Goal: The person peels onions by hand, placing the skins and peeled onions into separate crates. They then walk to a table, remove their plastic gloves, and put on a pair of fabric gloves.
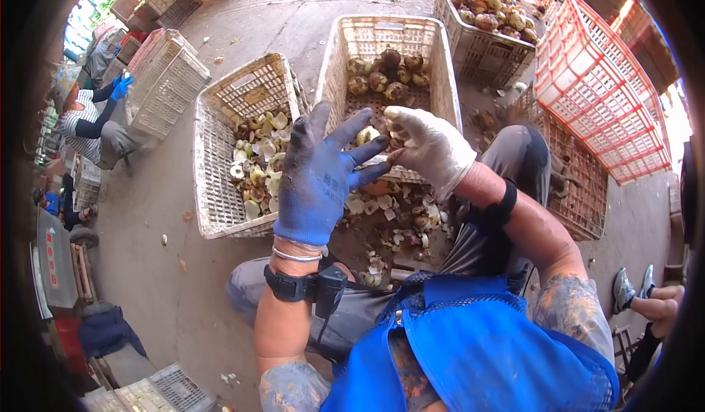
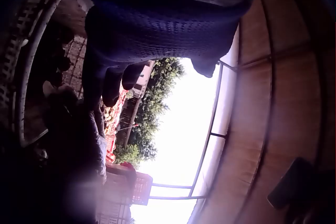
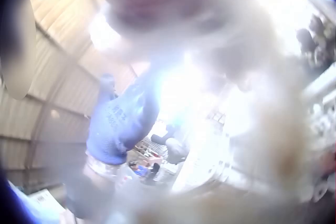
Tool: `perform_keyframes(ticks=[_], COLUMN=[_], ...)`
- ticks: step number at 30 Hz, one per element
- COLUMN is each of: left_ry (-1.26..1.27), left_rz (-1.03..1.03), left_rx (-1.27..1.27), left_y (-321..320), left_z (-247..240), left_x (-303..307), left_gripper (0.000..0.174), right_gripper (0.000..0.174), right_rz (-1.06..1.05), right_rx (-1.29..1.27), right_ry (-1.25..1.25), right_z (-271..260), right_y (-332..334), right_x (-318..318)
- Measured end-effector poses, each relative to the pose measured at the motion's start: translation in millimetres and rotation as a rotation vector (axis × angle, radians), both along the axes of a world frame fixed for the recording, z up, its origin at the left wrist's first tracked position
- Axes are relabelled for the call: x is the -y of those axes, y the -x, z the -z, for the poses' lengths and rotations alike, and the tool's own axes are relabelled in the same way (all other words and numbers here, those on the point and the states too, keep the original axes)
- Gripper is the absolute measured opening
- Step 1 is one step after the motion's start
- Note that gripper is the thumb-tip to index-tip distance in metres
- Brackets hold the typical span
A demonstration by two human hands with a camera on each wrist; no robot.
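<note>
My left hand point(image 1: 319, 173) wears a blue glove and is raised over my lap with its fingers spread and straight. My right hand point(image 1: 426, 144) wears a white glove, and its curled fingers meet the left fingertips. Between them is a small pale round piece point(image 1: 367, 134), which the right fingers seem to pinch. Behind the hands stands a white crate point(image 1: 440, 67) with round brown and pale fruits point(image 1: 389, 74). The left wrist view shows the blue glove point(image 2: 157, 29) dark against bright sky. The right wrist view is blurred, with the blue glove point(image 3: 121, 119) at lower left.
A crate of pale cut pieces point(image 1: 209, 155) sits to the left. Peelings point(image 1: 389, 221) litter the ground between my knees. A fuller fruit crate point(image 1: 477, 52) and red crates point(image 1: 602, 89) stand at the right. Another person point(image 1: 95, 118) crouches far left; someone's feet point(image 1: 631, 287) are at right.
</note>
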State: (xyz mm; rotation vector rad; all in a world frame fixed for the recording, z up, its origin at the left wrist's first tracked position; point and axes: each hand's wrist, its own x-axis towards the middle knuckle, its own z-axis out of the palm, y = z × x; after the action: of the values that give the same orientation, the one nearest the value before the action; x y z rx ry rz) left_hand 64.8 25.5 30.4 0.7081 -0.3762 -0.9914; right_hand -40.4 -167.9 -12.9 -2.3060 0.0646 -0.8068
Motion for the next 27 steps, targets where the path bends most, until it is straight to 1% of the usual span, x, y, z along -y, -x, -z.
perform_keyframes(ticks=[1, 3, 4, 5, 7, 8, 12, 14, 15, 17, 18, 19, 21, 22, 23, 25, 27], left_ry=[-0.013, -0.033, -0.063, -0.093, -0.106, -0.118, -0.129, -0.178, -0.178, -0.140, -0.120, -0.118, -0.140, -0.128, -0.126, -0.090, -0.066], left_rz=[0.010, 0.044, 0.066, 0.086, 0.103, 0.114, 0.141, 0.147, 0.143, 0.148, 0.154, 0.161, 0.180, 0.208, 0.209, 0.249, 0.258], left_rx=[0.005, 0.009, 0.022, 0.035, 0.043, 0.053, 0.073, 0.086, 0.092, 0.047, 0.041, 0.050, 0.148, 0.124, 0.129, 0.173, 0.152], left_y=[1, 2, 3, 4, 6, 7, 10, 9, 8, 6, 8, 9, 14, 20, 22, 25, 27], left_z=[0, -1, -2, -2, 8, 11, 7, 8, 9, 9, 7, 5, -2, -4, -9, -16, -15], left_x=[0, 0, 2, 4, 9, 11, 10, 10, 10, 11, 11, 11, 10, 7, 6, 7, 8], left_gripper=[0.080, 0.080, 0.080, 0.081, 0.081, 0.081, 0.079, 0.079, 0.079, 0.081, 0.086, 0.086, 0.093, 0.109, 0.109, 0.109, 0.108], right_gripper=[0.044, 0.040, 0.034, 0.034, 0.023, 0.016, 0.014, 0.029, 0.029, 0.030, 0.032, 0.032, 0.028, 0.025, 0.025, 0.021, 0.021], right_rz=[0.007, -0.190, -0.241, -0.235, -0.243, -0.203, -0.202, -0.207, -0.208, -0.169, -0.200, -0.192, -0.293, -0.351, -0.349, -0.320, -0.285], right_rx=[-0.006, 0.002, -0.037, -0.040, -0.149, -0.099, -0.185, -0.414, -0.407, -0.187, -0.161, -0.153, -0.200, -0.195, -0.191, -0.272, -0.298], right_ry=[-0.005, 0.373, 0.368, 0.366, 0.425, 0.404, 0.394, 0.515, 0.517, 0.270, 0.267, 0.269, 0.181, 0.244, 0.246, 0.184, 0.210], right_z=[-10, -21, -20, -19, -17, -12, -5, -12, -9, -7, -8, -13, -19, -14, -11, -13, -16], right_y=[3, 1, -1, 1, 5, 6, 14, 16, 16, 17, 19, 19, 17, 15, 16, 20, 21], right_x=[1, 6, 5, 5, 3, 2, 9, 11, 13, 14, 17, 14, 9, 11, 12, 10, 6])
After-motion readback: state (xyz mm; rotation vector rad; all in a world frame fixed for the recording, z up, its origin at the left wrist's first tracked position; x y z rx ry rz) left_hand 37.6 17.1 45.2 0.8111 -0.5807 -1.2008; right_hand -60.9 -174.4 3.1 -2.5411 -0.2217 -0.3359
